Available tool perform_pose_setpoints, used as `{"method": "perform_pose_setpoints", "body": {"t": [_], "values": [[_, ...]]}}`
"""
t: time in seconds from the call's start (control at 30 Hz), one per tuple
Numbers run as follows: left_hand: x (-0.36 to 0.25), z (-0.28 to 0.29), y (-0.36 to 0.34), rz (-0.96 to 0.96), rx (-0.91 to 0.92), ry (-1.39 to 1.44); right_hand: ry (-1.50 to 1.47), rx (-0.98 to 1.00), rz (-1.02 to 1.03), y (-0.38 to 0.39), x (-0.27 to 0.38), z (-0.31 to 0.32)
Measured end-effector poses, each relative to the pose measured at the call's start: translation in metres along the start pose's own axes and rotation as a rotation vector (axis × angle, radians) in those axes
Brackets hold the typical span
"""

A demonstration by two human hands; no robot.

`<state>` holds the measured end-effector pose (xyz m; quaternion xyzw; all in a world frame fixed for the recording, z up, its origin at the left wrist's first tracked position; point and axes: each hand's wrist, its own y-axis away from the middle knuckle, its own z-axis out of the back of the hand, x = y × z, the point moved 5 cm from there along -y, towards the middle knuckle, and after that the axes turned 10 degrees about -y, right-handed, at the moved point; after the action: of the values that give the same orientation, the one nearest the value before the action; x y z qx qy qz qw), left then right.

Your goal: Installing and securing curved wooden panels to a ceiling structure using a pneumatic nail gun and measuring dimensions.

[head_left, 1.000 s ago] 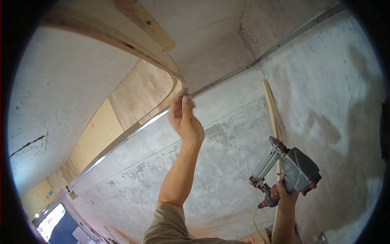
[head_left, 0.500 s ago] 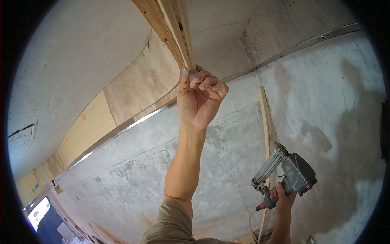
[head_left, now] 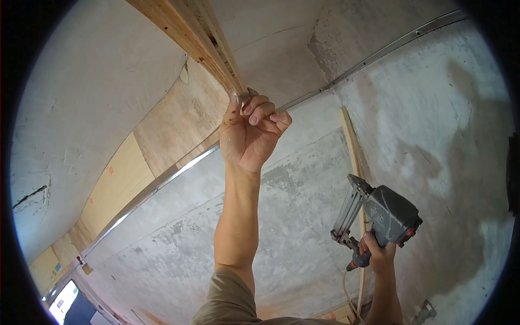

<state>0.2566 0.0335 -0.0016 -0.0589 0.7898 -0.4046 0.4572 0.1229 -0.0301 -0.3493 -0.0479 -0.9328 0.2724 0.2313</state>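
My left hand (head_left: 252, 132) is raised overhead, palm toward me, with thumb and fingers pinching the end of a bundle of narrow wooden strips (head_left: 203, 46). These strips run from my fingertips to the upper edge of the view. Lower on the right, my right hand (head_left: 382, 254) is wrapped round the handle of a grey pneumatic nail gun (head_left: 390, 214). Its long slanted magazine is on the left side and its nose points up, away from the strips. A thin pale hose (head_left: 348, 290) hangs from the handle's end.
Plywood panels (head_left: 179, 119) line the curved ceiling edge beside a metal rail (head_left: 181, 169). A long wooden batten (head_left: 352, 143) leans against the patchy grey wall (head_left: 292, 216) behind the nail gun. Another metal rail (head_left: 390, 50) runs along the upper right. A bright screen (head_left: 64, 300) shows at lower left.
The strips and my left hand have shifted a little left in the view, the strips slanting more. The nail gun stays in my right hand, slightly higher in the view.
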Motion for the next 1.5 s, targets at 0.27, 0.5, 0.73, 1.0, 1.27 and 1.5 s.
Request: {"method": "perform_pose_setpoints", "body": {"t": [0.27, 0.5, 0.73, 1.0, 1.27, 1.5], "values": [[0.004, -0.002, 0.007, -0.027, -0.146, 0.011, 0.034, 0.190, 0.040, -0.040, 0.036, -0.055], [0.005, 0.003, 0.000, -0.018, 0.015, 0.068, 0.634, 0.480, 0.914, -0.076, 0.097, -0.132], [0.000, 0.008, -0.004, -0.068, 0.083, 0.084, 1.205, 0.478, 1.718, -0.049, 0.116, -0.208], [0.005, 0.027, -0.016, -0.012, 0.017, -0.078, 1.522, 0.315, 1.695, -0.042, 0.130, -0.227], [0.010, 0.027, -0.028, -0.093, 0.198, -0.067, 1.664, 0.346, 1.684, -0.019, 0.135, -0.236], [0.002, 0.008, -0.004, -0.123, -0.026, -0.133, 1.610, 0.270, 1.670, -0.015, 0.137, -0.220]]}}
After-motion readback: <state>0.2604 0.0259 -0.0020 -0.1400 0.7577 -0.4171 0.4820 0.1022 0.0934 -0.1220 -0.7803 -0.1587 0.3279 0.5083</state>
